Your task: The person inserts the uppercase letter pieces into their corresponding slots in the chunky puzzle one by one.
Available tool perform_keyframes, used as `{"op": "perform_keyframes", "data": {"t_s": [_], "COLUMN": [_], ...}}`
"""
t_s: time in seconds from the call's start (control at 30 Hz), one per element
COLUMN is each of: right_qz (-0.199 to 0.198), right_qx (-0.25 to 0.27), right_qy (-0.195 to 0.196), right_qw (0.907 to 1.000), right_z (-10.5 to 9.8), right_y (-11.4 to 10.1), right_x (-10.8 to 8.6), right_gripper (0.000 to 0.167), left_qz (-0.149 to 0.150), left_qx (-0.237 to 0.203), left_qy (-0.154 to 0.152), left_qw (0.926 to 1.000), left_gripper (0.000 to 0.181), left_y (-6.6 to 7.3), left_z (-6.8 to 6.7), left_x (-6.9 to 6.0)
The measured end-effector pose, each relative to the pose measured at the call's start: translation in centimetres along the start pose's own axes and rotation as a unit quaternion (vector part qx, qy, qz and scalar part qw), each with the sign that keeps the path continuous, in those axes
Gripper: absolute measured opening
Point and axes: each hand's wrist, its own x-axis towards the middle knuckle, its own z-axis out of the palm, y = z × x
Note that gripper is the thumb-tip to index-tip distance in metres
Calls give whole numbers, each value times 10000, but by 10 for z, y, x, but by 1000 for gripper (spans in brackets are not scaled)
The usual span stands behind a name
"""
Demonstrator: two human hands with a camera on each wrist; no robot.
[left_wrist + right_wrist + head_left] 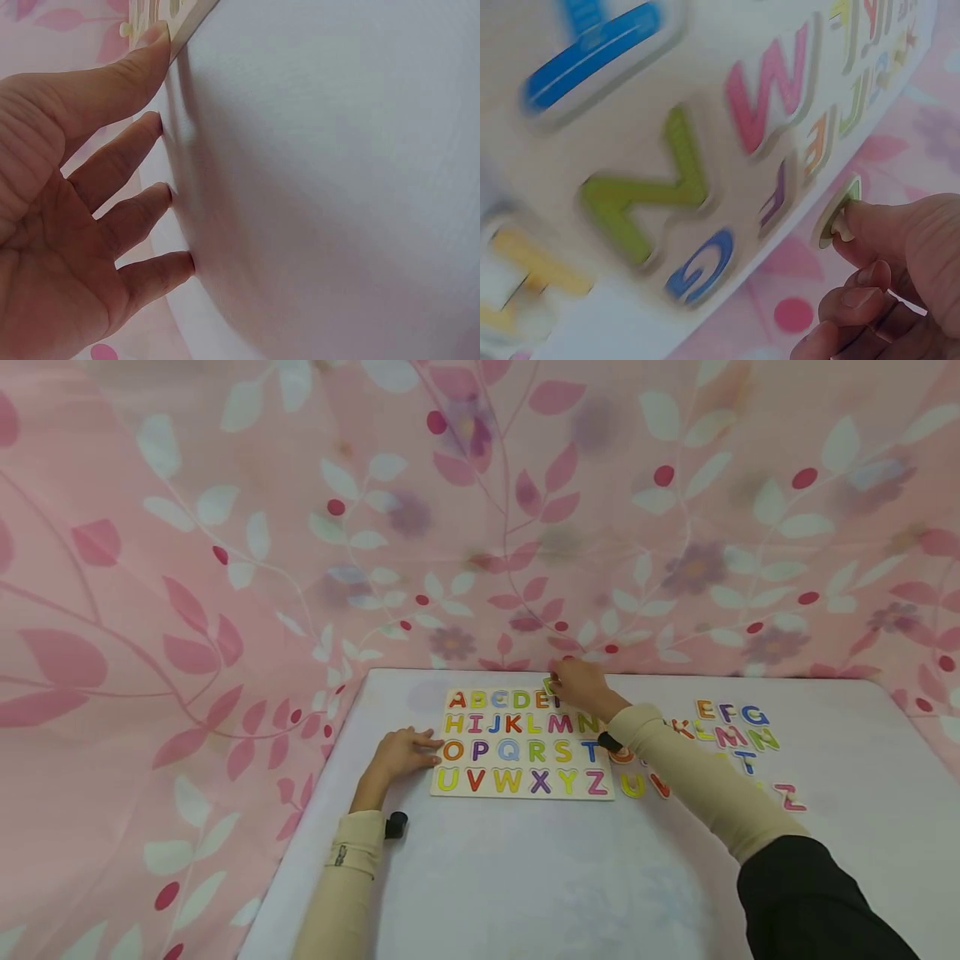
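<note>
A pale wooden alphabet board point(432, 781) with coloured letters from A to Z lies on the table. My left hand point(405, 752) is at its left side; in the left wrist view the thumb touches the board's edge and the other fingers point(142, 217) are spread, tips down on the cloth. Over the board's top edge, near E and F, my right hand point(583, 685) pinches a green letter piece point(845, 212) with a pale rim between thumb and finger. Which letter it is cannot be made out. In the right wrist view the green N point(649, 191) and blue G point(703, 264) show below it.
Loose letter pieces lie right of the board, among them a blue G point(753, 715), a pink M point(731, 737) and a pink Z point(789, 797). My right forearm hides some of them. White cloth point(525, 877) covers the table; a pink floral curtain point(480, 527) hangs behind.
</note>
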Motion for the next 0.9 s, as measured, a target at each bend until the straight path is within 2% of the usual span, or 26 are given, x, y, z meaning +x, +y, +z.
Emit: {"op": "perform_keyframes", "data": {"t_s": [0.13, 0.27, 0.43, 0.7, 0.9], "right_qz": [64, -38, -116, 25, -78], "right_qx": [138, 120, 187, 375, 401], "right_qy": [-78, -222, -173, -383, -400], "right_qw": [9999, 9997, 9996, 9986, 9984], "right_z": [6, 13, 21, 31, 39], "right_y": [-13, -24, -33, -41, -43], "right_x": [7, 14, 22, 25, 28], "right_gripper": [14, 14, 14, 16, 17], "left_qz": [33, 14, -92, -132, 21], "left_qx": [30, 42, -9, -51, 17], "left_qy": [5, 34, 68, 66, 115], "left_qw": [10000, 10000, 9999, 9999, 9999], "left_gripper": [39, 39, 39, 37, 36], "left_y": [1, 1, 0, -1, -1], "left_z": [1, 2, 1, 3, 1], "left_x": [1, 1, 0, 0, -1]}}
